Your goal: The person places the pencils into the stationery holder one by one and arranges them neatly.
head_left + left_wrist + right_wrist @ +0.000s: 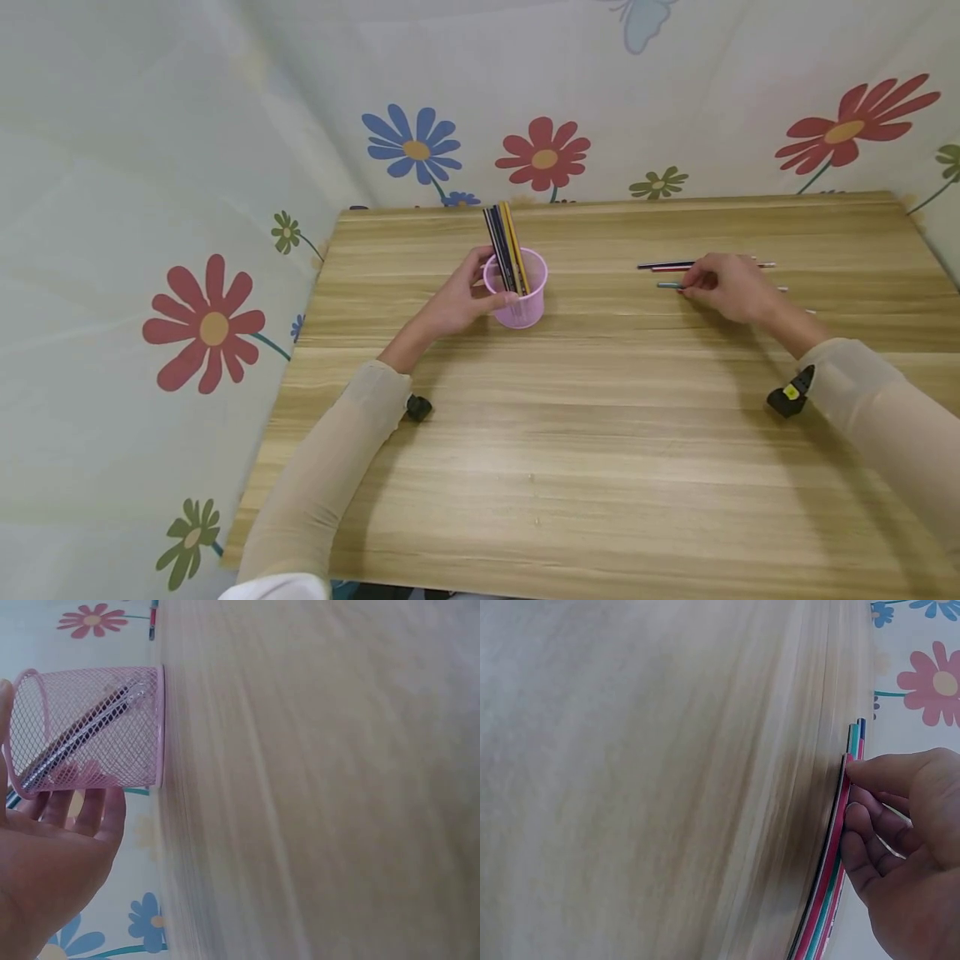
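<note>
My left hand (457,300) grips the pink mesh pencil cup (531,313), with the thumb at its near side and the fingers round its left side. Several pencils lean leftward in the cup, among them dark ones (499,250) and a yellow one (513,242). Farther right, my right hand (731,287) pinches a red pencil (826,877) between thumb and fingers, low at the tabletop. Beside it lie a green pencil (667,285), a dark pencil (647,266) and another red pencil (663,269), their middles partly hidden by the hand.
The wood-grain table (570,433) meets a flower-printed cloth (465,58) at its back and left. A small black camera (418,407) sits at the left wrist, another camera (787,402) at the right. Pale pencil ends (767,265) show right of the right hand.
</note>
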A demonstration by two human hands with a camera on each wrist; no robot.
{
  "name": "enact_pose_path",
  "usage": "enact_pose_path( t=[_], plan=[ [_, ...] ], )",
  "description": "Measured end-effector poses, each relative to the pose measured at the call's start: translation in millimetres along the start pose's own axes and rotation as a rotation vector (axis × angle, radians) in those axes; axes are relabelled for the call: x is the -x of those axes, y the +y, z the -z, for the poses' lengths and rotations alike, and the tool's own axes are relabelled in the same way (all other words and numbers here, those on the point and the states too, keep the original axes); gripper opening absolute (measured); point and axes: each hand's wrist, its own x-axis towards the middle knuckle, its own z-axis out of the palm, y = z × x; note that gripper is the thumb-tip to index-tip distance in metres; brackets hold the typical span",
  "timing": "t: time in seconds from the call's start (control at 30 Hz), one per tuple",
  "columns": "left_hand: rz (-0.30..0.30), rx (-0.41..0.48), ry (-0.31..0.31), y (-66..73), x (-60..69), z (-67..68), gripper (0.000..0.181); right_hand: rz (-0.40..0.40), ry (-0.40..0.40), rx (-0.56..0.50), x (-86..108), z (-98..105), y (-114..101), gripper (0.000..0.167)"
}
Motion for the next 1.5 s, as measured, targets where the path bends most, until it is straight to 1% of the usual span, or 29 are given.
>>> enact_pose_path(
  t=[0.2, 0.37, 0.63, 0.83, 1.0, 1.2, 1.27, 1.33, 1.43, 1.5],
  plan=[
    [0.009, 0.003, -0.01, 1.5, -0.9, -0.9, 0.074, 0.017, -0.029, 0.031, 1.5, 2, -2, 0.007],
    [0.013, 0.015, -0.011, 0.7, -1.4, -0.1, 0.074, 0.03, -0.053, 0.065, -0.8, 1, -5, 0.004],
    [0.027, -0.001, -0.01, -1.2, -1.4, 2.8, 0.075, 0.037, -0.071, 0.103, -6.2, -1, -7, 0.005],
    [0.027, -0.013, -0.021, 0.9, -2.0, 2.9, 0.075, 0.059, -0.073, 0.137, -4.8, -1, -10, 0.006],
    [0.032, -0.023, -0.023, 4.9, -0.4, 2.5, 0.076, 0.065, -0.091, 0.14, -3.1, -1, -12, 0.007],
    [0.034, -0.034, -0.018, 3.8, -2.3, 3.2, 0.078, 0.06, -0.086, 0.133, -5.8, 6, -18, 0.007],
    [0.039, -0.043, -0.015, 3.2, -2.6, 3.5, 0.08, 0.06, -0.08, 0.117, -6.7, 11, -22, 0.007],
    [0.039, -0.043, -0.012, 2.4, -2.9, 3.6, 0.08, 0.054, -0.074, 0.075, -7.6, 16, -28, 0.007],
    [0.033, -0.036, -0.016, 1.2, -2.3, 3.4, 0.079, 0.042, -0.076, -0.018, -8.3, 22, -39, 0.006],
    [0.028, -0.029, -0.018, 0.9, -2.3, 3.2, 0.078, 0.057, -0.068, -0.086, -9.8, 25, -47, 0.007]
  ],
)
